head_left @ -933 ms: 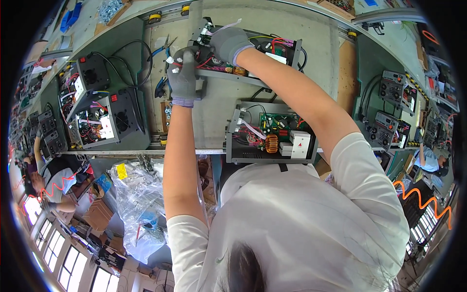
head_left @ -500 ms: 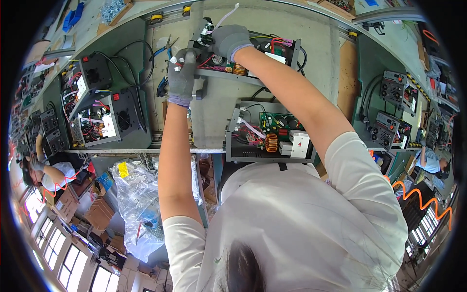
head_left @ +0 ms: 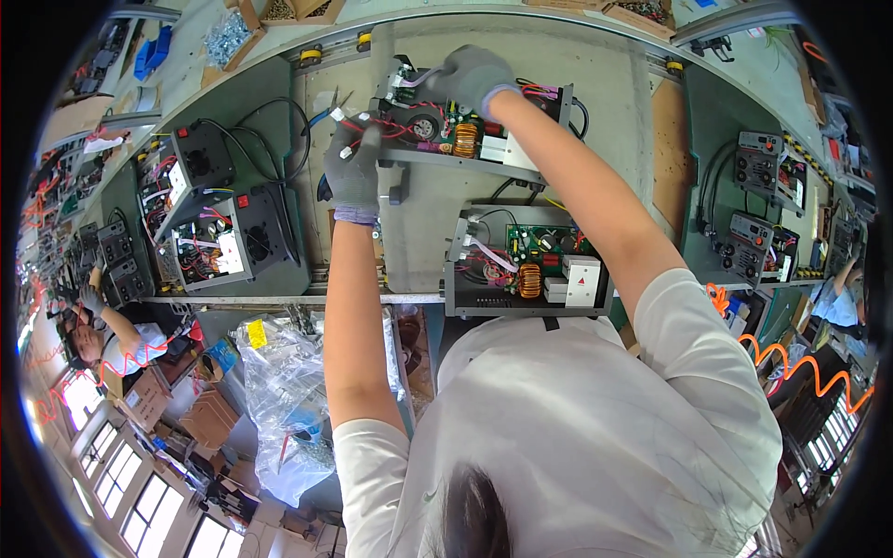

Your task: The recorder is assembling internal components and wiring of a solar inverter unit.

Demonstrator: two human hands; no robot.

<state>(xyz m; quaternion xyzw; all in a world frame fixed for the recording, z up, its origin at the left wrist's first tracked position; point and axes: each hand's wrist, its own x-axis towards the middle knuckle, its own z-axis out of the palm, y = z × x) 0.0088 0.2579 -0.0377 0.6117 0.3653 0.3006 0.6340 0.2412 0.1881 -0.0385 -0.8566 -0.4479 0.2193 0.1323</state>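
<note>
On the bench, both gloved hands grip wires at the open chassis (head_left: 465, 139), lying crosswise

Below the workbench edge (head_left: 279, 299) slumps a clear plastic bag (head_left: 284, 409) with a small yellow label (head_left: 256, 333); brown cardboard boxes (head_left: 200, 418) sit beside it.

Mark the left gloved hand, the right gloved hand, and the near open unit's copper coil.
left gloved hand (head_left: 354, 172), head view, back of the glove
right gloved hand (head_left: 470, 76), head view, back of the glove
copper coil (head_left: 530, 280), head view, its windings
</note>
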